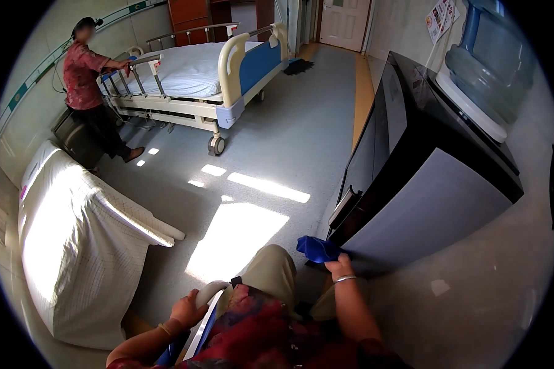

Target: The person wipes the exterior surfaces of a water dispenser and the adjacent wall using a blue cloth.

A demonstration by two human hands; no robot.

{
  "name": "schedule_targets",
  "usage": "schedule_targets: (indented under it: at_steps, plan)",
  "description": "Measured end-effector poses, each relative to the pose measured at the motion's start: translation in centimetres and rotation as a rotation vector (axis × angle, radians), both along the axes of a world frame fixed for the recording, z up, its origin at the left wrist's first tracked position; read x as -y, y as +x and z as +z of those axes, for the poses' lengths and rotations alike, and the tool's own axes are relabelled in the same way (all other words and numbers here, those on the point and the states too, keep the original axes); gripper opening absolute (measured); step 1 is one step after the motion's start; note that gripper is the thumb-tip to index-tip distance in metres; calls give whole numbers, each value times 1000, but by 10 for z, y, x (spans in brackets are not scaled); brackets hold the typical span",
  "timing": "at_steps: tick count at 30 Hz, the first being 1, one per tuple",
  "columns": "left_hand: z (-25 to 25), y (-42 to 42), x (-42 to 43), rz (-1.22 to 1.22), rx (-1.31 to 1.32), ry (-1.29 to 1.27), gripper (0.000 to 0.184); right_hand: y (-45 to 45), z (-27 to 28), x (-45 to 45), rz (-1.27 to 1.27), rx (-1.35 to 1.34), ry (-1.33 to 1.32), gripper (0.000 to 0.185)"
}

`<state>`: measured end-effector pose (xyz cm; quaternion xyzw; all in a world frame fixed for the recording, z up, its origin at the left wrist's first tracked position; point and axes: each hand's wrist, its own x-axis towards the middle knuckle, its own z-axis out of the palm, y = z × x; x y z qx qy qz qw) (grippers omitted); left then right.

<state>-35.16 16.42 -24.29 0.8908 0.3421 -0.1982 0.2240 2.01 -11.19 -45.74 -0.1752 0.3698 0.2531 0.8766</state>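
My right hand (340,265), with a silver bangle at the wrist, holds a crumpled blue cloth (320,249) beside the lower edge of a black and grey water dispenser (431,203). On the left, my left hand (189,309) is closed around a grey rounded grip (209,294) next to a white and blue edge at my side. My knees in khaki trousers show between the two hands. A large clear water bottle (492,67) sits on top of the dispenser.
Another person (85,74) stands at the back left with a hand on the rail of a hospital bed (184,71). A chair-like shape under a white cover (80,246) is at the left. A dark mop head (298,66) lies near the door (345,24).
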Motion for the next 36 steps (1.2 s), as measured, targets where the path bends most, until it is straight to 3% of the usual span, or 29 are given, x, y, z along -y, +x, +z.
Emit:
schedule_targets:
  at_steps: [2,3,4,6,7,8,9,10,11,12,13,14,15,18,20,22,24,25,27,29,30,32,36]
  plan:
    - [-1,0,-1,-5,-14,2,59,25,-57,47,95,33,188,44]
    - [-2,1,-2,-9,-28,3,58,44,-98,79,-43,116,156,46]
    - [-5,1,-3,-9,-23,7,58,25,-16,92,-101,48,180,47]
    - [-8,-2,-4,-32,-15,28,58,26,21,148,-101,-58,116,46]
    - [-7,-2,-5,-31,-14,31,58,17,48,162,-247,-66,-122,46]
    - [-7,-2,-5,-32,-8,16,57,8,91,167,-381,-54,-107,39]
    - [-7,-2,-4,-32,-2,1,57,31,-6,231,-369,472,-34,41]
    - [-7,-1,-4,-28,-2,-2,57,20,29,237,-222,522,-836,34]
    - [-6,-1,-4,-24,-12,-3,57,17,103,214,-630,274,-354,39]
    - [-6,-1,-3,-21,-23,-2,57,6,143,209,-607,358,-462,38]
    - [-6,-1,-2,-25,-26,0,57,15,149,226,-677,395,-700,37]
    - [-6,-1,-2,-40,-17,5,57,-16,236,182,-692,484,-1034,37]
    - [-5,-1,-3,-52,-6,14,56,-30,288,157,-749,558,-1193,37]
    - [-6,0,-4,-42,-43,4,58,-37,367,126,-905,773,-1291,38]
    - [-6,-1,-4,-23,-44,3,58,-41,404,107,-866,853,-1458,38]
    - [-9,-2,-5,-18,-28,-13,58,-28,419,92,-952,939,-1940,37]
    - [-2,-1,-3,2,-40,-14,57,-9,432,88,-988,1254,-2198,36]
    - [-1,1,-2,6,-47,-24,57,-8,446,80,-1036,1340,-2561,39]
    - [-5,2,-2,-12,-35,9,56,-15,474,55,-794,1633,-2818,43]
    - [0,3,-2,-6,-48,-20,57,-21,495,42,-423,1861,-2692,39]
    - [-1,2,-3,1,-42,-29,57,-21,507,41,-438,1873,-2676,39]
    - [-1,2,-1,16,-41,-30,57,-19,527,44,139,1990,-2393,37]
    - [-9,0,-3,12,-6,-38,58,-9,542,38,286,1981,-2329,38]
